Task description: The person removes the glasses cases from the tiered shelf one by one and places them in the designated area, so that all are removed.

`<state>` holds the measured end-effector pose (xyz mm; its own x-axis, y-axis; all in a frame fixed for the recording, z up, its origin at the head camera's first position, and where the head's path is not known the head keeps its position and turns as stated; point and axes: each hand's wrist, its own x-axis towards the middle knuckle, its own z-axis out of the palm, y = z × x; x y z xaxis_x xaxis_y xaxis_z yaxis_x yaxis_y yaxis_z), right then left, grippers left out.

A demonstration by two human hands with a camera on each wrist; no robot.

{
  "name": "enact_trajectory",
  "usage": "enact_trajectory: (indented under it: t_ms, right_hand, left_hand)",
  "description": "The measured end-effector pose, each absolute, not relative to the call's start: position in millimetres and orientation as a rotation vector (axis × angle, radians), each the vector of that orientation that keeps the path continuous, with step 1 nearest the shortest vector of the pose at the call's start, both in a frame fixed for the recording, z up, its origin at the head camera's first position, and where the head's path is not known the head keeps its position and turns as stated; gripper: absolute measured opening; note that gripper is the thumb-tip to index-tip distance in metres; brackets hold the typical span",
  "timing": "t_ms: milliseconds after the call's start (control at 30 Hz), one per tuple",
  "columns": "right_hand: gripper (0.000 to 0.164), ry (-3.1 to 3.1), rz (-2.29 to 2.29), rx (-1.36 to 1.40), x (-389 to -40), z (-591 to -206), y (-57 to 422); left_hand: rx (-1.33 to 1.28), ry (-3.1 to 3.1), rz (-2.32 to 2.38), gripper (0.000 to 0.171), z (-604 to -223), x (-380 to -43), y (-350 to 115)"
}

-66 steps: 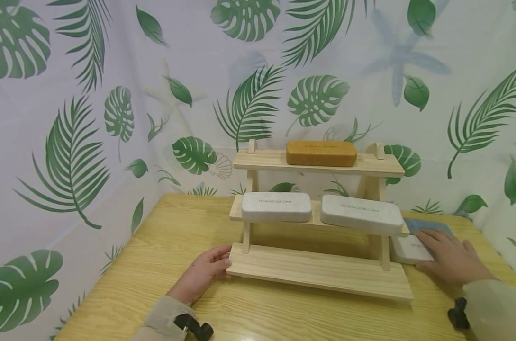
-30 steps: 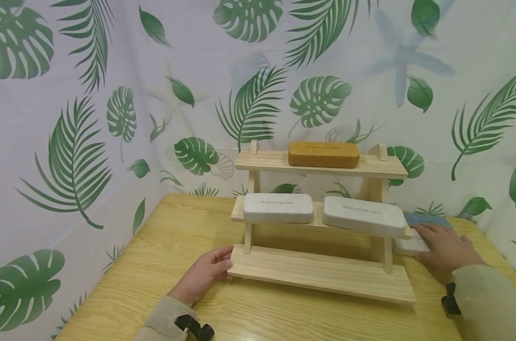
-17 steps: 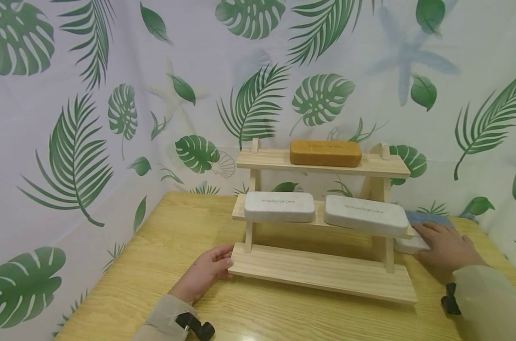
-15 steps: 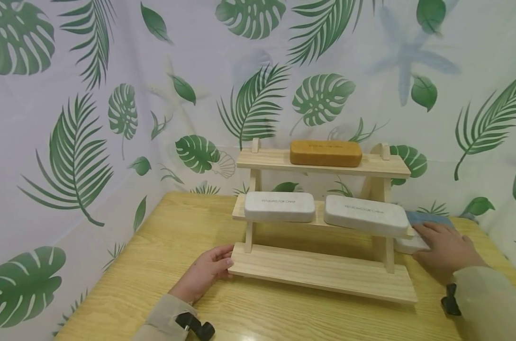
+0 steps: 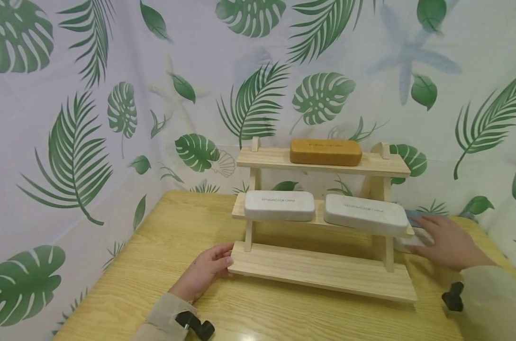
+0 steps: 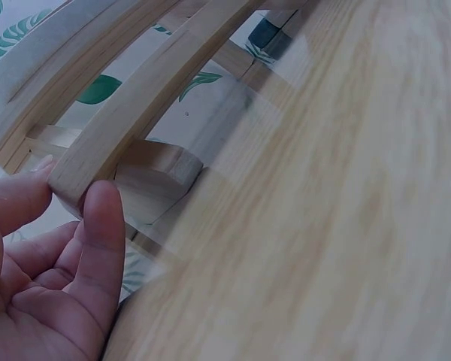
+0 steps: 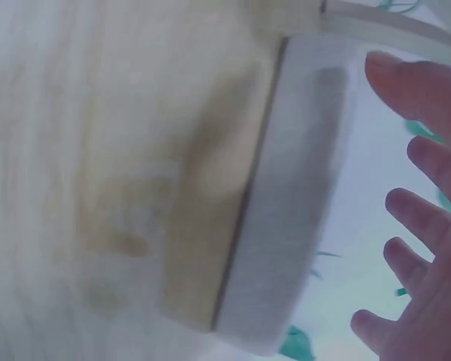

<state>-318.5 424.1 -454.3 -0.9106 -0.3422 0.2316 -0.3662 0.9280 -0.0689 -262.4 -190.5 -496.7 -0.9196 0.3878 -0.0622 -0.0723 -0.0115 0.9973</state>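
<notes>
With thumb and fingers, my left hand (image 5: 202, 272) pinches the left end of the bottom shelf of a wooden three-tier display rack (image 5: 321, 272). In the left wrist view, the thumb and forefinger (image 6: 104, 214) press either side of that shelf end. My right hand (image 5: 454, 244) hovers with spread fingers over a white glasses case (image 7: 286, 203) lying on the table beside the rack's right end. The right wrist view has a gap between fingers and case. A blue case (image 5: 416, 214) lies behind it, partly hidden by the hand.
The middle shelf carries two white glasses cases, one left (image 5: 279, 206) and one right (image 5: 366, 212), both lettered. An orange case (image 5: 326, 152) sits on the top shelf. Behind the wooden table (image 5: 155, 246) hangs a leaf-patterned cloth (image 5: 189, 42).
The white case beside the rack slid backward under my right hand. Since then that hand has lifted off it, its fingers spreading. My left hand has kept its grip on the shelf end.
</notes>
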Motion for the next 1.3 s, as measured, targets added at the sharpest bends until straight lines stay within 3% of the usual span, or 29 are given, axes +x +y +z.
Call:
enact_trajectory:
  t_ms: [533, 1300]
  right_hand:
    - [0.115, -2.918, 0.343, 0.561, -288, -403, 397]
    - [0.104, -2.674, 0.355, 0.755, -263, -349, 334]
  left_hand:
    - [0.343, 1.961, 1.982, 0.061, -496, -263, -190]
    - [0.356, 1.951, 1.989, 0.061, -496, -263, -190]
